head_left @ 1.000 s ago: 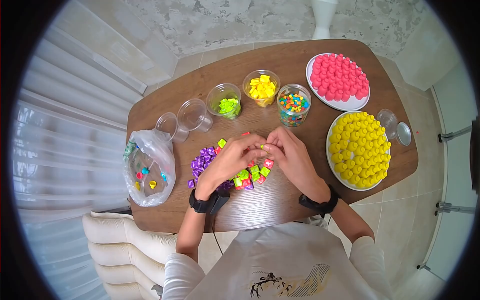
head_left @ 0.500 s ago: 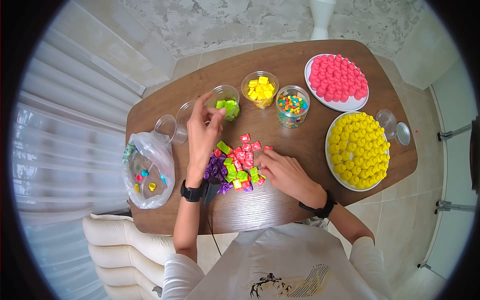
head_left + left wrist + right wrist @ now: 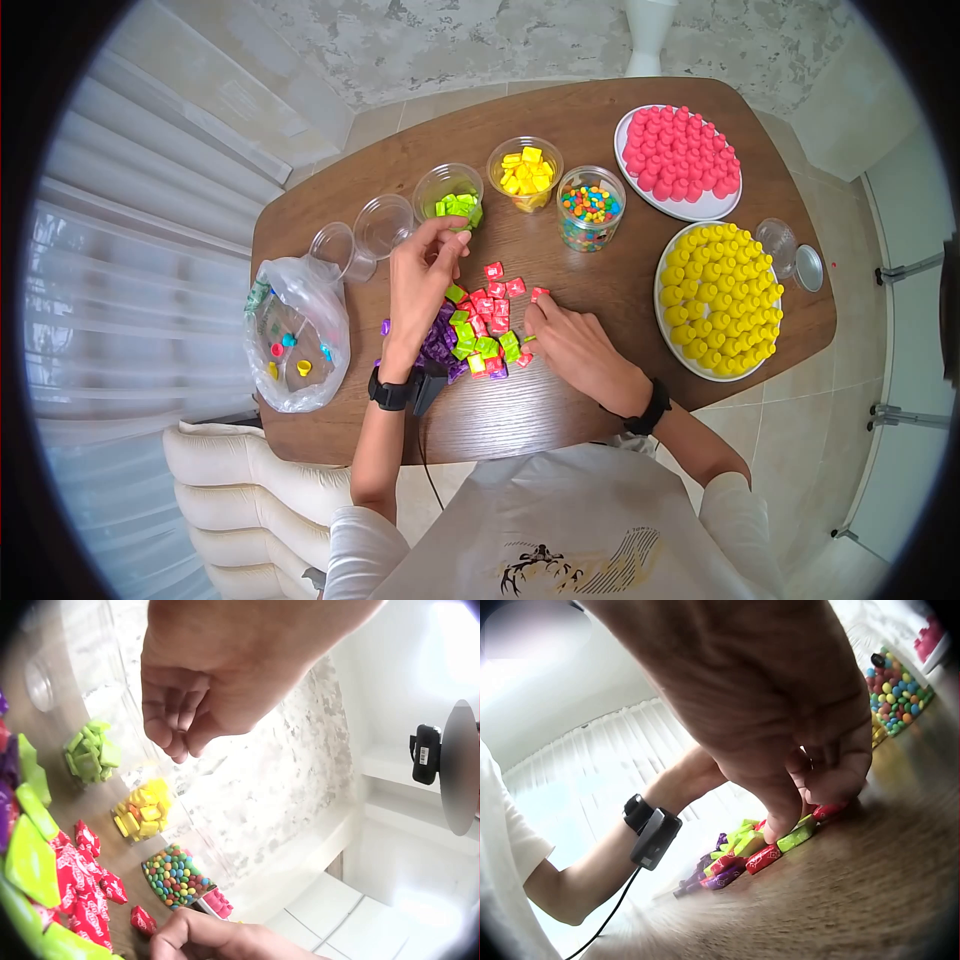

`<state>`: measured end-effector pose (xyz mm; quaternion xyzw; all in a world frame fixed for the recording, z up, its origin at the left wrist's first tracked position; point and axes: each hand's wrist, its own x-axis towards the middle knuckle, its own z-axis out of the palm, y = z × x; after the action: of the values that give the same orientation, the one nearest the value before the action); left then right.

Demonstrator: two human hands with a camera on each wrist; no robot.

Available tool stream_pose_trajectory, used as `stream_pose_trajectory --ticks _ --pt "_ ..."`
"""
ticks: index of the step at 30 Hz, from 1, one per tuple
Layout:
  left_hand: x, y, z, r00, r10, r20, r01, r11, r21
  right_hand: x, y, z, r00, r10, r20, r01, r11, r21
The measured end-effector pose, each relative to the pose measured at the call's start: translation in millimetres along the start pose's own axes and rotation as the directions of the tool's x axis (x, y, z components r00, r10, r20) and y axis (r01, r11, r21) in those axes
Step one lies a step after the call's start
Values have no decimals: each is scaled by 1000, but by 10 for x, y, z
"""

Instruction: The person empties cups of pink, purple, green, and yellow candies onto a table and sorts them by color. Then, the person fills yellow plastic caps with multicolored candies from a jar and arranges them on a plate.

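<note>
My left hand (image 3: 425, 275) hovers with loosely bent fingers just in front of a clear cup (image 3: 428, 183) of green wrapped candies (image 3: 457, 205). In the left wrist view its thumb and fingertips come together, and no candy shows between them. My right hand (image 3: 580, 345) is low at the right side of a candy pile. Seen from the right wrist, its thumb and fingers pinch a green wrapped candy (image 3: 798, 835) beside a red one (image 3: 763, 859). The pile mixes red candies (image 3: 480, 310), green candies (image 3: 465, 335) and purple candies (image 3: 438, 345).
Along the back stand a cup of yellow candies (image 3: 526, 172), a jar of colourful button candies (image 3: 590, 225) and more clear cups (image 3: 383, 226). A plastic bag (image 3: 330, 350) is at left. Plates of pink pieces (image 3: 680, 155) and yellow pieces (image 3: 715, 300) stand at right.
Both hands were together over the pile; they have parted. My left hand went to the green candies' cup, then drew back a little. My right hand lowered to the pile's right side.
</note>
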<state>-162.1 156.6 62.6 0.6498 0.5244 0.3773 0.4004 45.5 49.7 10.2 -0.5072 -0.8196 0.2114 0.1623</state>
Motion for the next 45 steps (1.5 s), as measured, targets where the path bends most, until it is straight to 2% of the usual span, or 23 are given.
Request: stream_pose_trajectory --ticks 7,10,12,16,19,25,27,31,34,37,43,45 --pt "-57 9 31 998 -37 46 37 999 -11 -78 14 -58 999 11 -33 -6 990 141" --pt "-84 1 64 997 -27 72 29 999 -24 -60 75 6 998 -6 -60 13 994 108" --pt "-102 -18 83 995 -7 98 7 1000 0 -26 86 -3 999 39 14 -40 996 75" --pt "-131 15 110 985 58 160 -74 993 93 -33 56 -2 999 43 8 -43 998 54" --pt "-147 34 109 983 77 167 -93 991 95 -70 5 -25 999 -7 -47 9 999 33" --pt "-164 50 122 982 67 178 -87 990 107 -64 4 -26 996 -17 -83 16 1000 -8" --pt "-177 69 133 980 52 190 -72 993 98 -42 26 -14 999 31 -7 -31 1000 0" --pt "-179 58 134 975 38 221 -61 993 102 -36 22 -38 1000 22 7 -22 1000 -2" --pt "-178 60 125 973 37 226 -64 992 112 -21 10 -46 1000 19 24 -17 997 -76" --pt "-180 40 117 973 61 221 -87 990 110 -24 13 -53 1000 -7 20 9 997 -80" --pt "-190 51 125 970 51 237 -84 988 130 23 67 -35 997 -13 -79 5 996 -93" --pt "-192 -8 137 969 82 234 -114 985 130 48 91 -52 997 26 -74 -33 995 -89"
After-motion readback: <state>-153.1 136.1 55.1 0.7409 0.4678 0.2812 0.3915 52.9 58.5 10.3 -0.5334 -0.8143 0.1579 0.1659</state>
